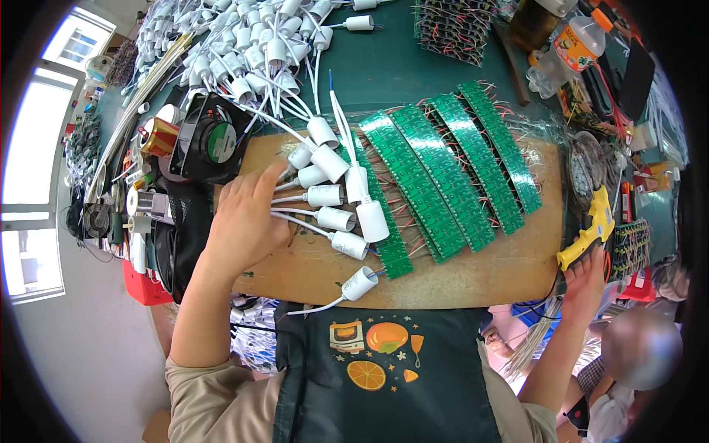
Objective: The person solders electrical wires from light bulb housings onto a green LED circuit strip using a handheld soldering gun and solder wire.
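My left hand is bent over the white cords of several white lamp holders; the cords run in under its fingers, and the fingertips are partly hidden. The lamp holders lie side by side on a wooden board, some on top of green circuit board strips. One lone lamp holder rests near the board's front edge. At the right, my right hand grips the yellow handle of a soldering gun, whose front end is over a round metal dish.
A large heap of lamp holders covers the far left of the green table. A black fan stands left of the board. Bottles and a stack of circuit boards sit farther back. Another person is at lower right.
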`<move>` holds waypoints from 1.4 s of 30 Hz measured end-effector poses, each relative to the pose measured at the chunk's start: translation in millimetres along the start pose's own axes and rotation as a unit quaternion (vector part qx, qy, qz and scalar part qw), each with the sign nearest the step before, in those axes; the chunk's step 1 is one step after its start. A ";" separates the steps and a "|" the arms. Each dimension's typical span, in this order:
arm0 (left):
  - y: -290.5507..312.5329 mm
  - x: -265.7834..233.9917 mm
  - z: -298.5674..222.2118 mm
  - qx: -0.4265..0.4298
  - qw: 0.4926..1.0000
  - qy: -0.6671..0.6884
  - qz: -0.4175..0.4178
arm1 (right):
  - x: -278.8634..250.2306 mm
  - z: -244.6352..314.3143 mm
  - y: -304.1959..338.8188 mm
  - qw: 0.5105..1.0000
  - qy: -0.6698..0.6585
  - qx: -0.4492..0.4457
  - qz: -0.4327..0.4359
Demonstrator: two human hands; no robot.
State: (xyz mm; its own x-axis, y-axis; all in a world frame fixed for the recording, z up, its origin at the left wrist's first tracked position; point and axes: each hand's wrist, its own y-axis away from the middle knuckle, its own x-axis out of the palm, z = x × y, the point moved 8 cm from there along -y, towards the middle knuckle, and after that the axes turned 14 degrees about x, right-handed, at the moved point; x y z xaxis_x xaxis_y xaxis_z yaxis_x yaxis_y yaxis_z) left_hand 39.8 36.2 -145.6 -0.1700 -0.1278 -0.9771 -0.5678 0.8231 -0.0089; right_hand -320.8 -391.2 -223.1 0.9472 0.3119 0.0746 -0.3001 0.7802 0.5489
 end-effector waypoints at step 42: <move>479.1 -248.0 141.3 -0.258 0.581 -0.032 -0.771 | 82.7 26.1 54.0 0.908 0.111 -0.376 0.144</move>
State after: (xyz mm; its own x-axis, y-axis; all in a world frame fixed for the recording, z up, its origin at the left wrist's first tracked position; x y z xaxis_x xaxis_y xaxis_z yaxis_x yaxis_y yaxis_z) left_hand -76.3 540.4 62.4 0.8825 -0.4590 0.1028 -0.1735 -0.5209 -0.8358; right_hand -255.7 -337.5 -165.6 0.7956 0.5989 -0.0909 -0.6039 0.7722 -0.1974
